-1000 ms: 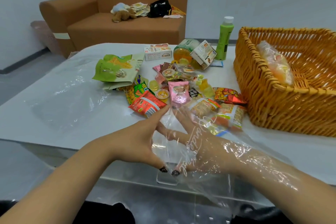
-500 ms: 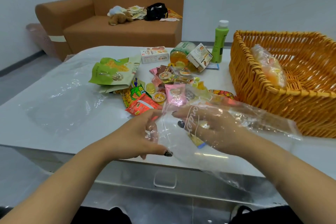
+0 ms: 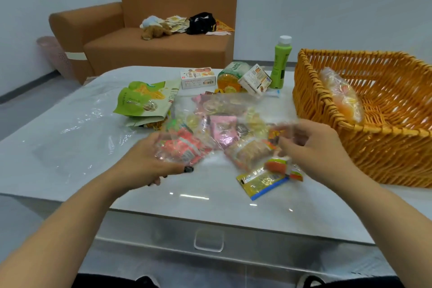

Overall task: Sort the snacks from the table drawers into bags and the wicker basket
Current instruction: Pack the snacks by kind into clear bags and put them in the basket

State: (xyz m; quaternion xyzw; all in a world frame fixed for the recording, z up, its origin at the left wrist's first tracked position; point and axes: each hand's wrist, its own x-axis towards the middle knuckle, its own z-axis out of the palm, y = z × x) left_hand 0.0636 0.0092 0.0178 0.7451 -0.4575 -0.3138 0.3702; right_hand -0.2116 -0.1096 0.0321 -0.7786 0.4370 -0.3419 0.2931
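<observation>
Holding a clear plastic bag (image 3: 224, 112) stretched between both hands above a white table (image 3: 70, 147), a person works over a heap of snacks (image 3: 222, 131). The left hand (image 3: 154, 161) pinches the bag's near left edge with curled fingers, the thumb's dark-painted nail showing; the right hand (image 3: 313, 140) grips the right edge, fingers curled round the film. The bag is thin, glossy and blurred, and the packets beneath show through it: a red packet (image 3: 187, 147), a pink packet (image 3: 223, 130) and a tan biscuit packet (image 3: 250, 152). A yellow packet with a blue edge (image 3: 261, 180) lies on the table just nearer than the bag, touching an orange-and-green packet (image 3: 282, 167). A large green pouch (image 3: 142, 100) lies at the heap's far left, with a white box (image 3: 197, 77), a tilted white carton (image 3: 254, 80), an orange jar on its side (image 3: 230, 77) and an upright green bottle (image 3: 280, 61) beyond. The wicker basket (image 3: 350, 128) stands to the right, holding a filled clear bag of orange snacks (image 3: 341, 98). Another flat plastic sheet (image 3: 77, 128) lies on the table's left. A brown sofa (image 3: 152, 47) stands behind.
</observation>
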